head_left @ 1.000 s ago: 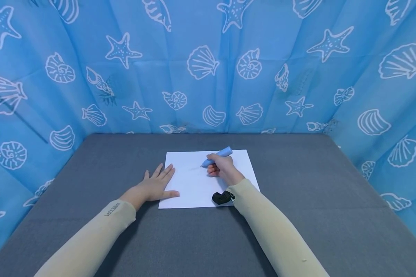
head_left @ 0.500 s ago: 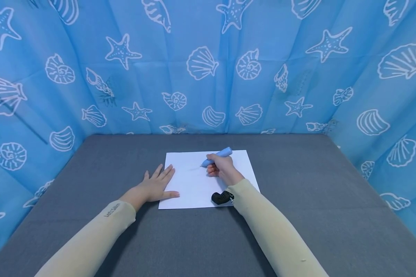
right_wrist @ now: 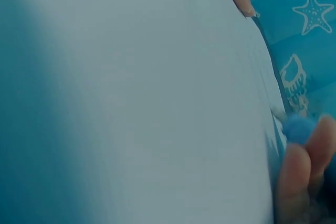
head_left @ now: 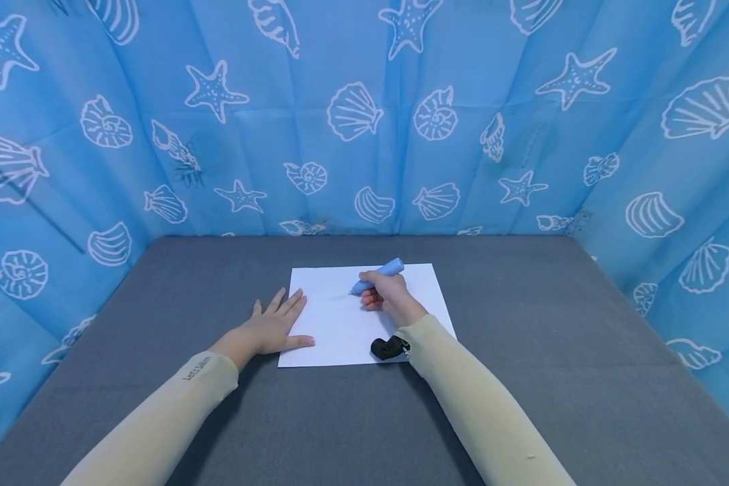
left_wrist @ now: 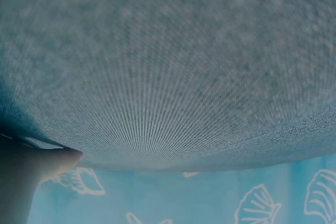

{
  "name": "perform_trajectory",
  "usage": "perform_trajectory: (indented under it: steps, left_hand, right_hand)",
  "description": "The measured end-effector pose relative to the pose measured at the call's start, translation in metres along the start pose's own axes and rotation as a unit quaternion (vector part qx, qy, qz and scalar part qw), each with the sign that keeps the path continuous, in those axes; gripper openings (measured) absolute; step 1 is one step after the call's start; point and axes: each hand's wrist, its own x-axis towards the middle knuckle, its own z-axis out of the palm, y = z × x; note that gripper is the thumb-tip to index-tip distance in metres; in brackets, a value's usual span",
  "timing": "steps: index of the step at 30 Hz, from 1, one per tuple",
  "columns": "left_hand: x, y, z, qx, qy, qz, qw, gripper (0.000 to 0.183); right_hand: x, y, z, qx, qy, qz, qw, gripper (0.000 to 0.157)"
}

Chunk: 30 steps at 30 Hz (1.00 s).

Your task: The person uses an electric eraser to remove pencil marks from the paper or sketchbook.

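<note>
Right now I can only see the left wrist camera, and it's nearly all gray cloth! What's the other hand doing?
Observer: The right hand is gripping a blue pen.
Operator: Ooh! What's the pointy end aimed at?
Observer: It points down at the far half of the white paper. I can't tell for sure whether it's touching.
Operator: I only get a little bit of the left hand. Where's the rest of it?
Observer: In the head view, the left hand is spread out palm down, reaching partly over the paper's left edge.
</note>
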Motion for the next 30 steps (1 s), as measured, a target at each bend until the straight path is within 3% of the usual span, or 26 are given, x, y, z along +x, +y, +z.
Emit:
perform_trajectory:
  steps: [30]
  left_hand:
    - [0.0002, -0.0011, 0.0003, 0.007, 0.001, -0.005, 1.0, 0.105]
  right_hand:
    - [0.0022, 0.0005, 0.0033, -0.011, 0.01, 0.003, 1.0, 0.024]
